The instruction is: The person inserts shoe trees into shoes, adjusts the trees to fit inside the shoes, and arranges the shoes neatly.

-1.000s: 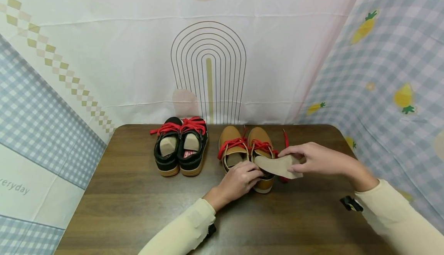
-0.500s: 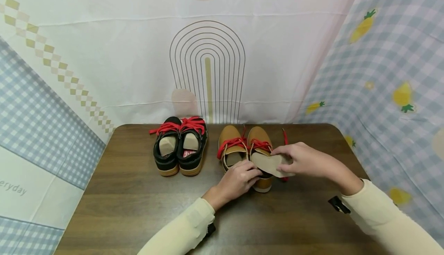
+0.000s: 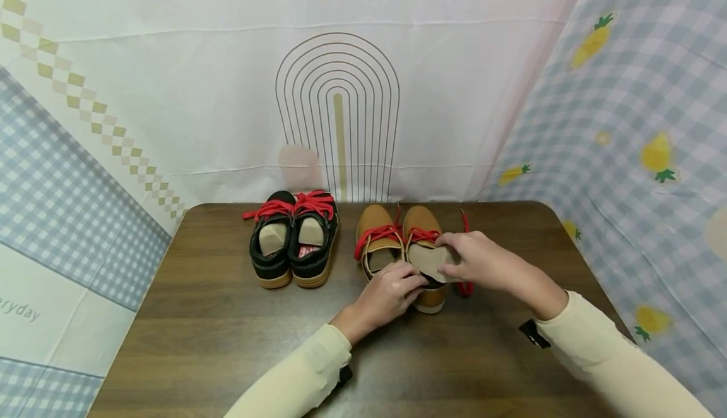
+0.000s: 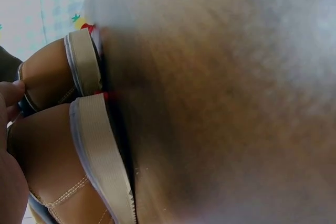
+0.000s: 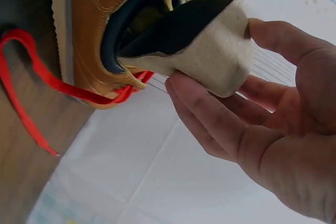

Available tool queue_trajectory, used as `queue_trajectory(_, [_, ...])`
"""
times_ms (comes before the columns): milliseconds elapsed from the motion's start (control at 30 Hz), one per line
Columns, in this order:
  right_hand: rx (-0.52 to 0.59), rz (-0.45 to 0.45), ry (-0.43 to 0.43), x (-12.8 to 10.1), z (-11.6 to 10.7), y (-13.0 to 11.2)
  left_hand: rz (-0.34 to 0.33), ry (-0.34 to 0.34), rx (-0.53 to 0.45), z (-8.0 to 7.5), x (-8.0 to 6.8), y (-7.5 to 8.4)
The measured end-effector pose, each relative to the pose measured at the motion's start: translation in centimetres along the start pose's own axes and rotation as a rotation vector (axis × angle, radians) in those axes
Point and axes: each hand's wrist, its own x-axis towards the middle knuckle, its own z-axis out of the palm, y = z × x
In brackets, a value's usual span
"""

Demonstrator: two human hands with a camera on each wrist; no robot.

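In the head view, a pair of tan shoes with red laces stands on the table. My right hand point(image 3: 488, 263) pinches a beige, curved, cardboard-like shoe insert point(image 3: 427, 260) between thumb and fingers. Its front end reaches into the opening of the right tan shoe point(image 3: 421, 219); in the right wrist view the insert point(image 5: 223, 45) has a dark inner face. My left hand point(image 3: 389, 295) lies across the heel of the left tan shoe point(image 3: 373, 217). Its fingertips grip the collar of the right tan shoe point(image 4: 47, 72) in the left wrist view.
A pair of black shoes point(image 3: 274, 274) with red laces stands at the left, beige inserts in their openings. A loose red lace point(image 3: 466, 288) lies right of the tan shoes. Patterned cloth point(image 3: 227, 89) hangs behind the brown table point(image 3: 238, 342).
My right hand has moved left and slightly up with the insert, bringing it further over and into the right tan shoe's opening. The left hand has stayed in place.
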Motion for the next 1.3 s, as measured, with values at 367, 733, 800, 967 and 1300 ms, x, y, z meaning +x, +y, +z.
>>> queue_trajectory(367, [0.103, 0.04, 0.119, -1.0, 1.5, 2.0, -0.054, 0.052, 0.053, 0.4, 0.0, 0.5])
queue_trajectory(733, [0.041, -0.012, 0.296, -0.4, 3.7, 2.6, -0.049, 0.047, 0.089, 0.3, -0.1, 0.5])
queue_trajectory(800, [0.03, -0.024, 0.315, -0.1, 3.9, 2.7, -0.042, 0.056, 0.093, 0.3, -0.1, 0.5])
queue_trajectory(967, [0.001, -0.049, 0.367, 0.3, 4.6, 2.9, -0.053, 0.053, 0.09, 0.3, 0.0, 0.4])
queue_trajectory(1300, [0.257, 0.003, 0.271, 0.1, 4.2, 4.4, -0.062, 0.047, 0.08, 0.4, 0.0, 0.4])
